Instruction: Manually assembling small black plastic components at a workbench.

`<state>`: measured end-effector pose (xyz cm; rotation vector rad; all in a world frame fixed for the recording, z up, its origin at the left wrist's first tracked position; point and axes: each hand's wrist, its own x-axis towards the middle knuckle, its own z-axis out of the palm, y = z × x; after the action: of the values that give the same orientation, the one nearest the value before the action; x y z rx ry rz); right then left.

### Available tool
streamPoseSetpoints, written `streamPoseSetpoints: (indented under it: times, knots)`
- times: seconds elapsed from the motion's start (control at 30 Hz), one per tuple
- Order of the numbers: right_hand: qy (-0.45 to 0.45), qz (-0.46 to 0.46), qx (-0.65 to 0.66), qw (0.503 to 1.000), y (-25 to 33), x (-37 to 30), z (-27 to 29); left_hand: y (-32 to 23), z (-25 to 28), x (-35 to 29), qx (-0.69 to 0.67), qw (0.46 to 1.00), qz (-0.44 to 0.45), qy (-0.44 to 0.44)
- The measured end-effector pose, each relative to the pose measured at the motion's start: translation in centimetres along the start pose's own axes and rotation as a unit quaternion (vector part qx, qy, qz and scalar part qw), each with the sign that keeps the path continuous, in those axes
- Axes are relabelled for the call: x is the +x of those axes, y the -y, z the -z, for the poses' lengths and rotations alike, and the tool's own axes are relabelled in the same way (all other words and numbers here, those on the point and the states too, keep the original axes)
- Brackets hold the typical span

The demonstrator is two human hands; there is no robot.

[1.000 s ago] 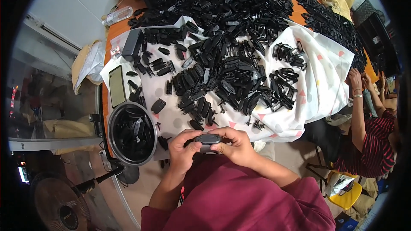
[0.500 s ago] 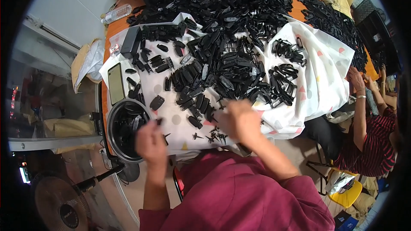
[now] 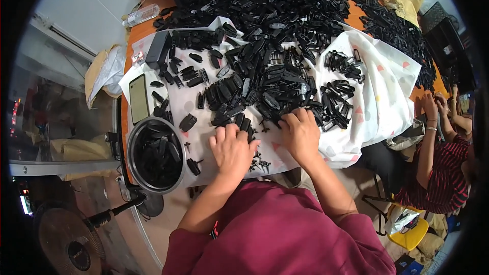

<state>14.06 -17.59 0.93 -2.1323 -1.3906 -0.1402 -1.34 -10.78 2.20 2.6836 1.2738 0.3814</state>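
A heap of small black oval plastic parts (image 3: 285, 79) lies in front of me on a pale patterned cloth (image 3: 204, 142). My left hand (image 3: 232, 153) rests palm down at the heap's near edge, its thumb spread to the right and its fingers over several parts. To its right, my right hand (image 3: 301, 135) has its fingers bent down at the heap's edge. Its fingertips are partly hidden, so what they pinch does not show. Small spiky black pieces (image 3: 261, 164) lie near the table edge between my hands. One black piece (image 3: 194, 166) lies beside the bowl.
A metal bowl (image 3: 131, 165) of black parts stands at the left. Behind it lie a phone (image 3: 138, 99) and a dark box (image 3: 158, 50). A clear bottle (image 3: 140, 15) lies farther back. A fan (image 3: 71, 242) stands lower left. Another person (image 3: 438, 168) works at the right.
My left hand has moved right, from beside the bowl to the heap's near edge. My right hand has shifted slightly right. A black piece now lies beside the bowl, where my left hand was.
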Motion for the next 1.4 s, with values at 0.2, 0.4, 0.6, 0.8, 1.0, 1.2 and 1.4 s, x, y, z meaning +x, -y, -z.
streamPoseSetpoints:
  times: [0.2, 0.4, 0.6, 0.8, 1.0, 1.2, 1.4]
  knots:
    - [0.09, -0.011, 0.112, 0.989, 1.8, -1.4, -0.1, 0.8, -1.3, -0.2, -0.064, 0.998, 0.015, -0.009]
    - [0.152, 0.013, 0.044, 0.987, 4.4, -2.4, -2.5, 1.4, -1.1, 1.2, 0.007, 1.0, 0.005, -0.011]
    - [0.16, 0.005, 0.02, 0.987, 3.7, -2.5, -2.9, 3.3, -2.5, 0.5, -0.266, 0.956, 0.079, -0.096]
    - [0.187, 0.031, -0.034, 0.981, 3.4, -2.6, -4.4, 5.7, -2.2, -0.4, -0.705, 0.669, 0.237, -0.006]
    - [0.073, -0.042, 0.241, 0.967, 3.9, -0.8, -0.7, 4.2, -1.0, -0.5, -0.758, 0.612, 0.225, 0.014]
    - [0.114, 0.032, 0.404, 0.907, 3.9, 0.4, 2.8, 1.9, 0.4, -0.1, -0.738, 0.667, 0.083, 0.065]
    - [0.1, 0.038, 0.362, 0.926, 3.5, 0.0, 3.9, 2.2, 0.6, -0.8, -0.619, 0.781, 0.063, 0.046]
